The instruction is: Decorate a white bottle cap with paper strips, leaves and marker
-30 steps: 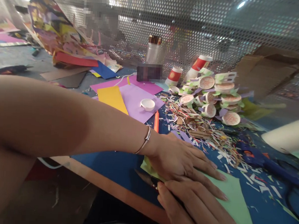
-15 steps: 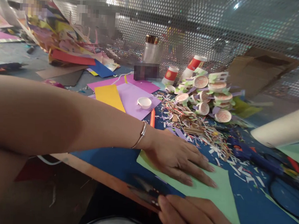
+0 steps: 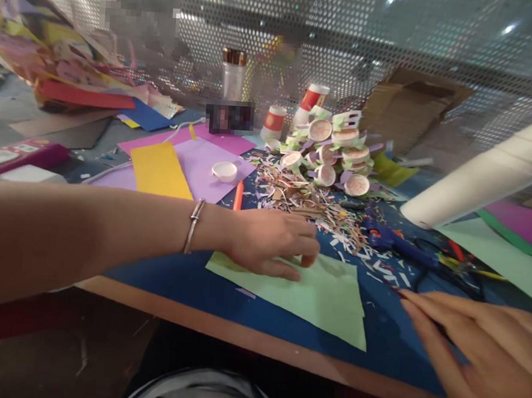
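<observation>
**Left hand over green sheet, right hand pinching at 4 o'clock**

The green sheet (image 3: 320, 304) lies flat on the blue worktop (image 3: 166, 280), near its edge; clock positions here are taken from the sheet's middle. The left hand (image 3: 272, 241) reaches across the sheet's 11 o'clock side, fingers spread and loosely bent, gripping nothing. Whether every fingertip touches the paper cannot be told. A silvery bracelet (image 3: 193, 226) circles that wrist.

Apart from the sheet, between 3 and 4 o'clock, the right hand (image 3: 482, 350) has thumb and fingers pinched round a dark object (image 3: 394, 288), mostly hidden, so its shape is unclear.

A lilac sliver (image 3: 245, 292) lies just beside the sheet at 9 o'clock. At 11 o'clock are an orange stick (image 3: 238, 195) and, farther off, a white shallow cup (image 3: 224, 172) on lilac paper (image 3: 199, 186). Scattered paper scraps (image 3: 289, 188) spread at 12 o'clock, with a heap of paper-cup pieces (image 3: 325, 175) behind. At 2 o'clock sit a blue glue gun (image 3: 392, 241) and, beyond, a slanting white tube (image 3: 479, 176).
</observation>
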`<state>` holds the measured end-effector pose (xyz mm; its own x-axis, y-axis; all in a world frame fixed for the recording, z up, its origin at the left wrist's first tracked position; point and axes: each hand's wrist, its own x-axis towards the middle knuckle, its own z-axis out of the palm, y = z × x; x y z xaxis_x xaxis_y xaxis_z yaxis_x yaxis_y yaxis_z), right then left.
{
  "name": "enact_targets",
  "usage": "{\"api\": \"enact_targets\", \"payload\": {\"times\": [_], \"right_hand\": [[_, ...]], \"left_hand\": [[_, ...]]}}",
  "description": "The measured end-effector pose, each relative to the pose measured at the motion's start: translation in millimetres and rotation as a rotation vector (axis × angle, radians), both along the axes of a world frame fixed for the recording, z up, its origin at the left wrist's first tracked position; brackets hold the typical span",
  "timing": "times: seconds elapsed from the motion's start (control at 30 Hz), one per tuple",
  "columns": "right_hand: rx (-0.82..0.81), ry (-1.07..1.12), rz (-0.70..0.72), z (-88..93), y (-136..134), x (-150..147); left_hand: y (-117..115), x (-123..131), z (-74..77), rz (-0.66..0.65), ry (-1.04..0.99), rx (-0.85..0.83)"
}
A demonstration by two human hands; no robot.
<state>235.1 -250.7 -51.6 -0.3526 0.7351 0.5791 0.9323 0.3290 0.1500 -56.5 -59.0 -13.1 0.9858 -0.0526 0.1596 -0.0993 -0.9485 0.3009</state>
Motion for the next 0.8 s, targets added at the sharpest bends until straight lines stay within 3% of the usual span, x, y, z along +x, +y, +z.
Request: {"api": "enact_targets", "payload": {"times": [0.1, 0.27, 0.4, 0.53, 0.67, 0.8], "right_hand": [[-0.072, -0.113, 0.024, 5.7, 11, -15], [-0.021, -0.002, 0.027, 12.9, 15, -33], [-0.051, 0.075, 0.117, 27.7, 16, -54], [-0.054, 0.089, 0.155, 41.2, 26, -72], [0.058, 0.087, 0.151, 52.5, 47, -83], [0.083, 0.0, 0.247, 58.0, 67, -93]], "left_hand": [[-6, 2, 5.7, 0.11, 0.097, -0.147], [-15, 6, 13.9, 0.261, 0.207, -0.284], [-16, 2, 13.7, 0.293, 0.126, -0.353], [-13, -6, 18.5, 0.424, -0.057, -0.464], [-12, -12, 22.3, 0.555, -0.245, -0.738], [-13, -13, 16.6, 0.613, -0.309, -1.158]]}}
